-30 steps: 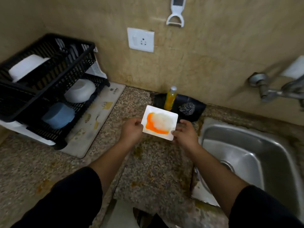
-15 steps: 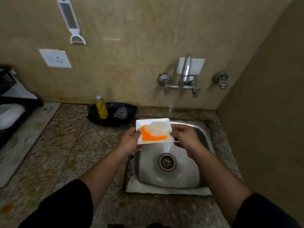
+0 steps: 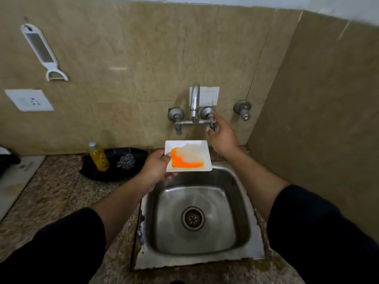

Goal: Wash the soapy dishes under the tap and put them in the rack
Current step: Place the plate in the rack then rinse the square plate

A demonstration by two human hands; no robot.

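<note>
right tap handle (image 3: 213,125) partly hidden by right hand (image 3: 222,138), mat (image 3: 14,179) cut off at left edge

We see a peeler (image 3: 44,53) hung above a wall socket (image 3: 28,100); yellow bottle (image 3: 99,157) and steel scrubber (image 3: 126,161) in black tray (image 3: 114,174).

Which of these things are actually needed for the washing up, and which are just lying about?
In use: square plate, left hand, right hand, tap, sink.

Lying about: yellow bottle, steel scrubber, black tray, peeler, wall socket.
</note>
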